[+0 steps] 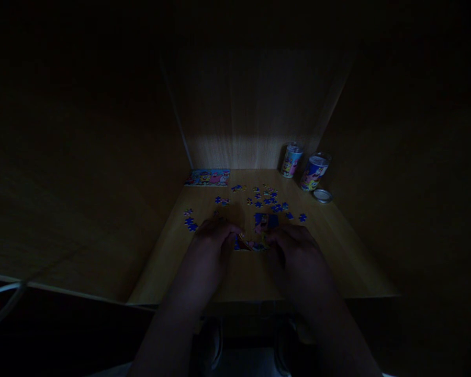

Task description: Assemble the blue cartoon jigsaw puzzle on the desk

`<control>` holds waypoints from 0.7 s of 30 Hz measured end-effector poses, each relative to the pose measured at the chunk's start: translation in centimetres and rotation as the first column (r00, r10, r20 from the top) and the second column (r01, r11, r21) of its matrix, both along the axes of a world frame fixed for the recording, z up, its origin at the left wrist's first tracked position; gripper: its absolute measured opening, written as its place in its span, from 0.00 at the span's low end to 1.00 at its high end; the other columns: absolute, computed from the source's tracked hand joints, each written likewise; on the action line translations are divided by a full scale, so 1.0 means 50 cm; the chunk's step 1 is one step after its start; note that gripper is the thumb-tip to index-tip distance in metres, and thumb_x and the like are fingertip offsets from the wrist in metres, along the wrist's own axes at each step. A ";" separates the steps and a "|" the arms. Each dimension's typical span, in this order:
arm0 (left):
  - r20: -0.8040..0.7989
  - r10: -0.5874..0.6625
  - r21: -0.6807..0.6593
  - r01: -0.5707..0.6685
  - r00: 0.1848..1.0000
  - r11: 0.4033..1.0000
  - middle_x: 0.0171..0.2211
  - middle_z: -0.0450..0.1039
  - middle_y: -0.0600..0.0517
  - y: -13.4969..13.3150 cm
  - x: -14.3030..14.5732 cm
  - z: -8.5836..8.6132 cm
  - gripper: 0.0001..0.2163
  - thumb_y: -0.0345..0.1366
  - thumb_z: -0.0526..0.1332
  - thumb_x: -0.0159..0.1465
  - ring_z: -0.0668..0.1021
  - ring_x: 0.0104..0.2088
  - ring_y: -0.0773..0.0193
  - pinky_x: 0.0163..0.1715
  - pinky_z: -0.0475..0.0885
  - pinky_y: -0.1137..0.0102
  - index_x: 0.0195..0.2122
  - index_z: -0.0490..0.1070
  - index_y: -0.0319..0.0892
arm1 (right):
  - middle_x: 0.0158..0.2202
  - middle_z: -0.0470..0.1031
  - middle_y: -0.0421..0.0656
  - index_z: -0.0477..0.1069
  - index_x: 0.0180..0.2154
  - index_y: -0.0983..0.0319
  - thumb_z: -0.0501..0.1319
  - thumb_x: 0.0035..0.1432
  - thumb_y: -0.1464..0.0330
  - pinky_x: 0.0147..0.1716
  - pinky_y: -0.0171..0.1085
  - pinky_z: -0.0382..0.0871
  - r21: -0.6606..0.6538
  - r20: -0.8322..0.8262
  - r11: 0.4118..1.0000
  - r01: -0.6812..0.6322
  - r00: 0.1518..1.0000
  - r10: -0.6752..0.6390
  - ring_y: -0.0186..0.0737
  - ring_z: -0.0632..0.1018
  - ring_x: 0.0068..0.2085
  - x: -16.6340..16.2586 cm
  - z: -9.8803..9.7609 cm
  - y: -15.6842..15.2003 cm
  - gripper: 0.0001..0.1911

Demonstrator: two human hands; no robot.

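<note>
My left hand (215,236) is closed, thumb and fingertips pinched on a small jigsaw piece (241,236) at the left end of a joined strip of puzzle (254,245). At the strip's right end, the fingers of my right hand (296,247) are pressed together on a yellowish jigsaw piece (264,240). Just above the strip lies a larger joined section (266,222), blue with a pink figure. Dim light and my fingers hide the exact edges of the pieces.
Loose jigsaw pieces (273,201) are scattered behind my hands, with several more (190,224) at the left. A cartoon picture sheet (208,177) lies at the back left. Two printed cans (291,161) stand back right, beside a round lid (322,196). Wooden panels enclose the tabletop (239,285).
</note>
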State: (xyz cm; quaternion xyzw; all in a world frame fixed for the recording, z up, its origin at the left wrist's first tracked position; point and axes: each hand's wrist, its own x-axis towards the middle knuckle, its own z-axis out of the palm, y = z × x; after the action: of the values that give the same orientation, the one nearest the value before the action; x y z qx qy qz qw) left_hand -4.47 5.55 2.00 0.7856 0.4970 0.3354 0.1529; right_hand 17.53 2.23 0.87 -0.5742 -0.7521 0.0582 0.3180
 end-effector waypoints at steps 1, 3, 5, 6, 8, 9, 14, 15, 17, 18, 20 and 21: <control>-0.003 -0.001 -0.004 0.001 1.000 1.000 0.43 0.84 0.51 0.001 0.000 -0.001 0.12 0.25 0.61 0.73 0.83 0.47 0.54 0.50 0.77 0.58 0.44 0.81 0.49 | 0.47 0.82 0.49 0.78 0.42 0.58 0.60 0.66 0.75 0.55 0.54 0.75 0.003 -0.002 1.000 -0.001 1.000 0.001 0.54 0.78 0.52 0.000 0.000 0.000 0.10; -0.010 0.007 -0.007 -0.007 1.000 1.000 0.42 0.83 0.51 0.002 0.001 -0.003 0.11 0.26 0.61 0.73 0.83 0.46 0.53 0.49 0.77 0.58 0.44 0.81 0.49 | 0.47 0.83 0.49 0.78 0.42 0.58 0.60 0.67 0.75 0.55 0.53 0.75 0.003 -0.006 1.000 -0.002 1.000 0.002 0.54 0.79 0.51 0.000 0.000 0.001 0.10; -0.016 0.018 -0.008 -0.019 1.000 1.000 0.42 0.83 0.50 0.003 0.002 -0.003 0.11 0.25 0.61 0.72 0.83 0.46 0.53 0.50 0.77 0.58 0.44 0.81 0.48 | 0.47 0.83 0.49 0.78 0.41 0.58 0.60 0.67 0.76 0.55 0.53 0.75 -0.002 -0.003 1.000 -0.003 1.000 0.003 0.54 0.79 0.51 0.000 0.001 0.000 0.10; -0.018 0.019 -0.007 -0.019 1.000 1.000 0.43 0.83 0.50 0.003 0.003 -0.002 0.11 0.25 0.61 0.72 0.83 0.47 0.53 0.49 0.76 0.58 0.44 0.81 0.48 | 0.47 0.83 0.49 0.78 0.41 0.58 0.60 0.67 0.76 0.55 0.54 0.75 -0.005 -0.002 1.000 0.000 1.000 0.000 0.55 0.79 0.52 0.000 0.002 0.000 0.10; -0.029 0.013 -0.013 -0.014 0.999 1.000 0.44 0.83 0.50 0.003 0.004 0.000 0.12 0.25 0.61 0.72 0.82 0.47 0.53 0.49 0.76 0.58 0.44 0.81 0.47 | 0.47 0.83 0.49 0.78 0.41 0.59 0.60 0.67 0.76 0.56 0.54 0.75 -0.008 -0.001 1.000 0.008 1.000 -0.008 0.55 0.78 0.52 -0.001 0.004 -0.001 0.10; -0.039 0.006 -0.016 -0.007 0.999 1.000 0.44 0.83 0.50 0.003 0.004 0.002 0.12 0.24 0.60 0.72 0.82 0.48 0.53 0.49 0.76 0.58 0.44 0.81 0.47 | 0.47 0.83 0.49 0.78 0.41 0.59 0.60 0.67 0.76 0.56 0.53 0.75 -0.010 -0.001 1.000 0.011 1.000 -0.011 0.55 0.78 0.52 -0.002 0.004 -0.001 0.10; -0.087 -0.012 0.007 0.013 0.996 1.000 0.45 0.82 0.48 0.001 0.006 0.002 0.14 0.22 0.59 0.72 0.81 0.49 0.52 0.51 0.76 0.57 0.45 0.80 0.46 | 0.47 0.82 0.50 0.79 0.42 0.60 0.60 0.67 0.76 0.55 0.53 0.75 -0.019 0.015 1.000 0.008 1.000 -0.008 0.55 0.78 0.52 -0.002 0.006 -0.002 0.09; -0.086 -0.005 0.020 0.007 0.996 1.000 0.46 0.81 0.48 0.001 0.006 0.001 0.14 0.21 0.59 0.72 0.81 0.50 0.52 0.52 0.76 0.56 0.46 0.80 0.46 | 0.47 0.82 0.49 0.79 0.42 0.60 0.60 0.67 0.76 0.55 0.53 0.75 -0.017 0.019 1.000 0.010 1.000 -0.010 0.54 0.78 0.51 -0.002 0.005 -0.002 0.09; -0.079 0.013 0.052 -0.009 0.997 0.999 0.47 0.81 0.48 -0.001 0.005 -0.001 0.15 0.21 0.58 0.72 0.81 0.51 0.52 0.54 0.76 0.56 0.47 0.80 0.46 | 0.46 0.82 0.49 0.79 0.42 0.60 0.60 0.67 0.76 0.55 0.53 0.75 -0.014 0.020 1.000 0.008 1.000 -0.008 0.54 0.78 0.51 -0.002 0.005 -0.001 0.09; -0.075 0.021 0.070 -0.015 0.997 0.997 0.48 0.81 0.48 -0.003 0.005 -0.001 0.15 0.20 0.58 0.71 0.81 0.52 0.52 0.55 0.76 0.55 0.47 0.80 0.45 | 0.46 0.82 0.49 0.79 0.42 0.60 0.60 0.67 0.76 0.55 0.53 0.74 -0.013 0.017 1.000 0.006 1.000 -0.006 0.54 0.78 0.51 -0.001 0.004 -0.001 0.10; -0.073 0.030 0.105 -0.022 0.997 0.994 0.47 0.81 0.48 -0.006 0.006 0.002 0.15 0.19 0.60 0.69 0.81 0.52 0.52 0.55 0.77 0.55 0.45 0.80 0.44 | 0.47 0.82 0.49 0.79 0.42 0.60 0.60 0.67 0.76 0.55 0.52 0.74 -0.013 0.006 1.000 0.006 1.000 -0.006 0.53 0.78 0.51 -0.001 0.003 -0.001 0.10; -0.079 0.029 0.120 -0.020 0.996 0.993 0.46 0.81 0.48 -0.007 0.006 0.003 0.14 0.18 0.60 0.68 0.81 0.51 0.52 0.54 0.77 0.55 0.43 0.80 0.44 | 0.47 0.82 0.49 0.79 0.42 0.60 0.60 0.67 0.76 0.55 0.52 0.74 -0.014 0.002 1.000 0.006 1.000 -0.006 0.53 0.78 0.52 -0.001 0.003 -0.001 0.10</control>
State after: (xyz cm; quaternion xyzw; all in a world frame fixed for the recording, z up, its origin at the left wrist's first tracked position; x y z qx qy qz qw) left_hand -4.17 5.17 2.17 0.7999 0.4915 0.3345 0.0815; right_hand 17.47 2.19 1.03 -0.5789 -0.7502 0.0619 0.3134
